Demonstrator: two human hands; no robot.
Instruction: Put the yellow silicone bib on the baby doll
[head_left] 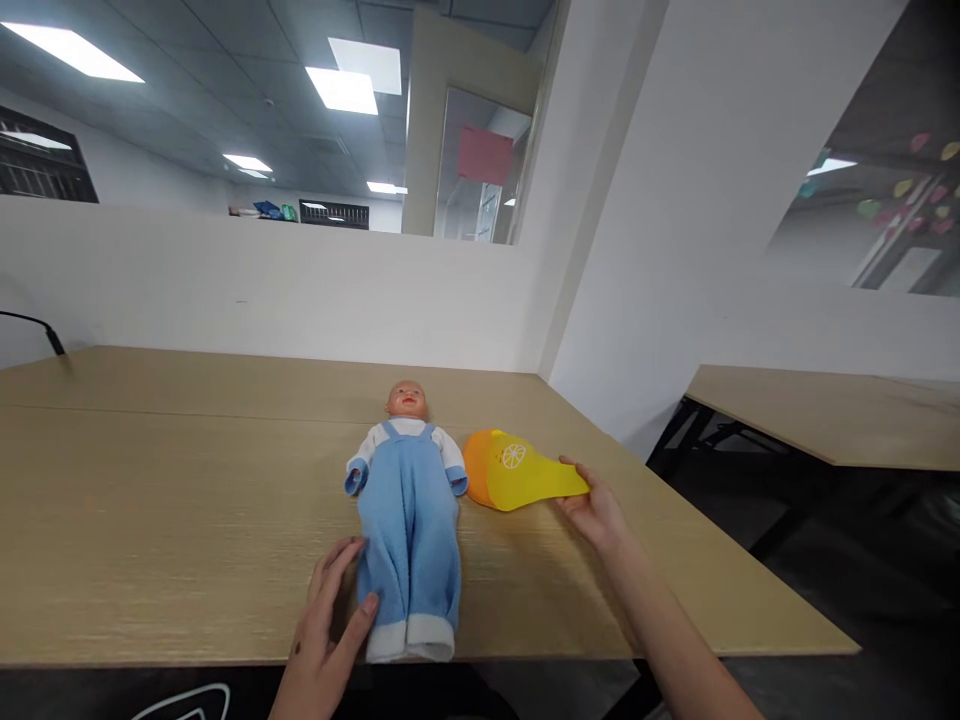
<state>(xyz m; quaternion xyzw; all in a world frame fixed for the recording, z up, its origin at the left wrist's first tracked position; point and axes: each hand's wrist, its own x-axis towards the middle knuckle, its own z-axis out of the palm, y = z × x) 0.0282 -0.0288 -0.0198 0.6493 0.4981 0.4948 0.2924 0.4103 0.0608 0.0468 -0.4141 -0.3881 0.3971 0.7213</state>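
A baby doll (409, 500) lies on its back on the table, head toward the wall. It wears light blue overalls with white cuffs over a white top with blue sleeve ends. My left hand (326, 615) is open beside the doll's lower leg, its fingertips and thumb at the trouser cloth. To the right of the doll is a yellow and orange bib-shaped piece (525, 475) printed with a white citrus slice. My right hand (592, 505) pinches its narrow yellow end, while the orange end lies near the doll's sleeve.
The wooden table (187, 500) runs up to a low white wall (300, 290) with glass above. A black cable (49, 335) hangs at the far left. Across a gap on the right stands another table (825, 415) with black legs.
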